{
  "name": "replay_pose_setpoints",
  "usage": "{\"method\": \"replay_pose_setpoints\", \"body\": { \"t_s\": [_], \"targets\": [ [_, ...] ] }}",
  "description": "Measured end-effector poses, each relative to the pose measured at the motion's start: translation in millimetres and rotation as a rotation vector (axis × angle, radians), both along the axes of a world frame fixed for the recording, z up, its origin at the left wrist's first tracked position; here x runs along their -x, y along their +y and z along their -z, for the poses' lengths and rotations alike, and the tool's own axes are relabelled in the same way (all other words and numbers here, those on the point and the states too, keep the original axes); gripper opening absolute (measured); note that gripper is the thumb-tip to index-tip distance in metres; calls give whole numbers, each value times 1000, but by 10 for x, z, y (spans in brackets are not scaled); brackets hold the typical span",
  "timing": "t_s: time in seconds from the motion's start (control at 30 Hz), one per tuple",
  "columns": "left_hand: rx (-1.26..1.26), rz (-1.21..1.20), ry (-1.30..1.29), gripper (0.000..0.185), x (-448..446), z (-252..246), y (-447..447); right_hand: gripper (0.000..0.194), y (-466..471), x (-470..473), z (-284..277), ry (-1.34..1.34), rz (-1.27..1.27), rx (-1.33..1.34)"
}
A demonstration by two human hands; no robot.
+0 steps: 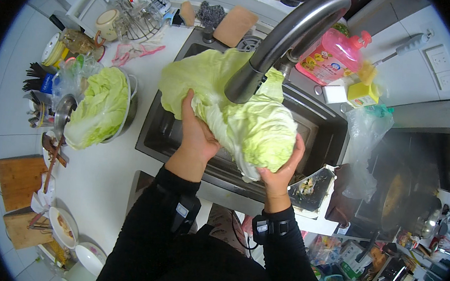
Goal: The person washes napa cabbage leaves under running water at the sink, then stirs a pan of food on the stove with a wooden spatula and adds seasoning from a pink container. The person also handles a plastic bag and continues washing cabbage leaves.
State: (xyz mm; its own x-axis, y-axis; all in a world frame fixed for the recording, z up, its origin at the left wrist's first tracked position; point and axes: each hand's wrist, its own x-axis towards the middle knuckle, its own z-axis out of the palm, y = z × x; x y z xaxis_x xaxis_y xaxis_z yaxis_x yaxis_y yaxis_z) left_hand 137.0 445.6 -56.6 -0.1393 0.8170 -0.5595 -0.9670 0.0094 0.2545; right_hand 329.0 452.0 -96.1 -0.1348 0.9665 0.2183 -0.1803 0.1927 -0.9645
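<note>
Over the dark kitchen sink (pixel 317 138) I hold a pale green head of cabbage (pixel 270 132) in both hands. Its large outer leaves (pixel 198 74) spread to the left, under the grey pull-out faucet (pixel 273 44). My left hand (pixel 197 134) grips the leaf side, thumb up on the leaf and fingers hidden beneath. My right hand (pixel 285 168) cups the round end from the lower right. Left of the sink, a metal pot (pixel 132 104) holds more loose cabbage leaves (pixel 101 103). Whether water is running cannot be made out.
A pink detergent bottle (pixel 328 57) and a yellow box (pixel 363 94) stand behind the sink at right. A black tray (pixel 308 192) with food scraps sits at its front right corner. Farther right is a pan (pixel 394 199) on the stove. Bowls (pixel 90 257) and cutting boards (pixel 20 181) lie far left.
</note>
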Motion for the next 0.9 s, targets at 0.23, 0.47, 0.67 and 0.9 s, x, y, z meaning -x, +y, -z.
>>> {"method": "replay_pose_setpoints", "body": {
  "t_s": [0.23, 0.47, 0.67, 0.9],
  "targets": [
    [14, 167, 48, 78, 43, -122, 6, 105, -20, -2, 0, 80, 0, 124],
    [-51, 214, 534, 75, -444, 178, -238, 107, -36, -23, 115, 79, 11, 203],
    [-85, -2, 299, 57, -420, 425, -164, 127, -120, -25, 72, -327, -138, -48],
    [25, -23, 190, 43, -365, 447, -204, 107, -127, -55, 70, 56, -132, 359]
  ]
}}
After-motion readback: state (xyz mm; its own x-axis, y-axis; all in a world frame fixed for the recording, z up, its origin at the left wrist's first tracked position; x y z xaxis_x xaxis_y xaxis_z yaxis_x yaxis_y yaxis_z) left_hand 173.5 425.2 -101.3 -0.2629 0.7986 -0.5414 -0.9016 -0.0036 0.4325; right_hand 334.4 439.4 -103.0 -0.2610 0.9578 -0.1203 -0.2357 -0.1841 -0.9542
